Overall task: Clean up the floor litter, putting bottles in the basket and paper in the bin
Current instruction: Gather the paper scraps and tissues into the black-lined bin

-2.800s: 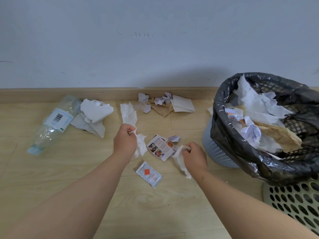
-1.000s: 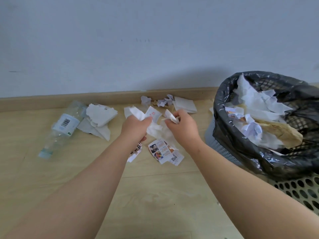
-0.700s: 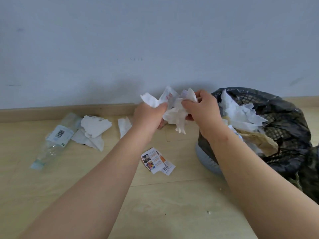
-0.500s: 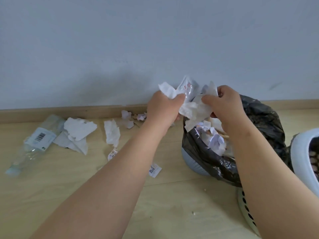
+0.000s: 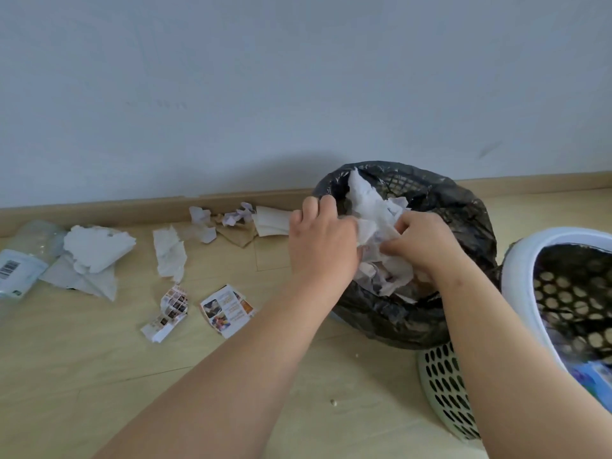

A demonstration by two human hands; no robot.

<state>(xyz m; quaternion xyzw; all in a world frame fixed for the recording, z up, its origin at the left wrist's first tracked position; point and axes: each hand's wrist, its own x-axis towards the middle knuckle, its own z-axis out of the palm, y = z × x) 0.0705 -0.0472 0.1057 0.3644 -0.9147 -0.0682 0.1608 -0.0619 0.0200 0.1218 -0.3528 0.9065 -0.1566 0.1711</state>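
Both of my hands are over the bin, a mesh basket lined with a black bag and heaped with paper. My left hand and my right hand grip one crumpled white paper wad between them, low on the heap inside the bin. A clear plastic bottle with a barcode label lies on the floor at the far left. The white basket stands at the right edge, beside the bin.
Torn white sheets, a tissue strip, two printed leaflets and brown and white scraps lie on the wooden floor by the baseboard. A pale perforated basket lies under my right forearm.
My hands gathered paper off the floor, joined it into one wad, carried it right and lowered it into the bin. One leaflet dropped back to the floor.
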